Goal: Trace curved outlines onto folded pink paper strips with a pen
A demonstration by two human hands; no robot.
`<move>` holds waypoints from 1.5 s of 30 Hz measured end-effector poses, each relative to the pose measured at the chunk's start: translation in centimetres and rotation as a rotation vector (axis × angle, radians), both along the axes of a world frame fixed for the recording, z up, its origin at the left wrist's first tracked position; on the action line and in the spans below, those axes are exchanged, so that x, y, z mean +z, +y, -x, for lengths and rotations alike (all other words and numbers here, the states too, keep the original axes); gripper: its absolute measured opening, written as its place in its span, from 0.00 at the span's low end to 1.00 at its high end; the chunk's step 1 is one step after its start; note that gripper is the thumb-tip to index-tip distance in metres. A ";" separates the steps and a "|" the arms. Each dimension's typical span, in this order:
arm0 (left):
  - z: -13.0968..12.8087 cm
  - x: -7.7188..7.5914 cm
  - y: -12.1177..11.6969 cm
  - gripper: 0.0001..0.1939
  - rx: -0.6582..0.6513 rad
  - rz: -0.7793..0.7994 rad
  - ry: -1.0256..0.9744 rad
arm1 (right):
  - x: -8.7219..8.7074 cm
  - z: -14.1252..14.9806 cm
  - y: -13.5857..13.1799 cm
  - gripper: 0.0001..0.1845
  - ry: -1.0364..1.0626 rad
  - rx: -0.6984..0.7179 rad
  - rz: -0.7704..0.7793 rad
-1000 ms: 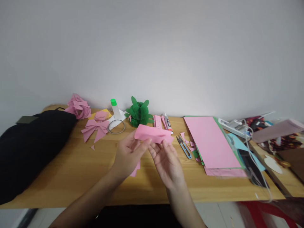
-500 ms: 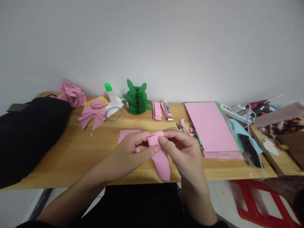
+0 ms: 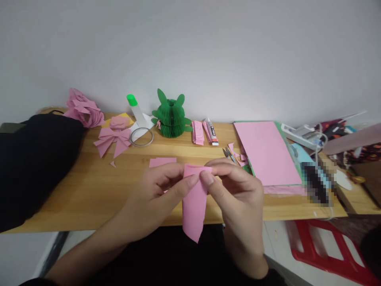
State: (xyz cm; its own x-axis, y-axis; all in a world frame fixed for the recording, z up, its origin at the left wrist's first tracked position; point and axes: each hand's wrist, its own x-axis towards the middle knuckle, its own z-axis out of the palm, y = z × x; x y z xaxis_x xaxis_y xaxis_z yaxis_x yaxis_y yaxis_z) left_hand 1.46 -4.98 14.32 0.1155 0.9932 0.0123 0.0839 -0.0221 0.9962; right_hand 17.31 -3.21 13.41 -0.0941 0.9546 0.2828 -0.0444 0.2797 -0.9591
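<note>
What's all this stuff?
Table: 1, brown, centre
Held paper: 1, pink, front middle
Bundle: 1, black, left
Curled paper: bunch, pink, back left
Bow: 1, pink, left
Ring: 1, grey, beside bow
Bottle: 1, white and green, back
Ornament: 1, green, back
Tube: 1, multicoloured, back
Sheets: several, pink and green, right
Snips: 1, blue, beside sheets
Paper pieces: several, pink, across table
Power strip: 1, white, right
Clutter: uncountable, multicoloured, right
Stool: 1, red, lower right
Left hand, right hand: 2, holding paper
</note>
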 end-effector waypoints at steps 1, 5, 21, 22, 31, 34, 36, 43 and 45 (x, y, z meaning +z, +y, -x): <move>0.0 0.1 -0.1 0.12 0.006 0.011 0.002 | 0.0 0.0 -0.1 0.07 -0.007 0.001 -0.005; 0.2 0.3 -0.3 0.12 0.017 0.035 0.003 | 0.1 0.1 -0.2 0.06 -0.027 0.005 -0.006; 0.6 0.4 -0.6 0.10 0.021 0.012 0.011 | 0.3 -0.1 -0.2 0.08 -0.028 0.038 -0.008; 0.5 0.4 -0.6 0.10 0.025 0.014 0.010 | 0.3 -0.1 -0.2 0.08 -0.027 0.037 -0.007; 0.5 0.2 -0.5 0.09 -0.004 -0.026 -0.057 | 0.2 -0.2 -0.2 0.07 -0.061 0.050 0.003; 0.5 -0.3 -0.3 0.05 0.057 -0.066 -0.141 | 0.1 -0.2 -0.2 0.07 -0.067 0.038 0.002; 0.4 -0.5 -0.2 0.03 0.131 -0.075 -0.209 | 0.0 -0.3 -0.1 0.07 -0.069 0.034 -0.002; 0.0 0.1 -0.1 0.05 0.295 0.021 -0.220 | -0.1 0.0 -0.1 0.08 -0.075 0.014 -0.015; 0.1 -0.1 -0.1 0.06 0.310 0.020 -0.221 | -0.1 0.2 -0.2 0.08 -0.063 -0.004 -0.010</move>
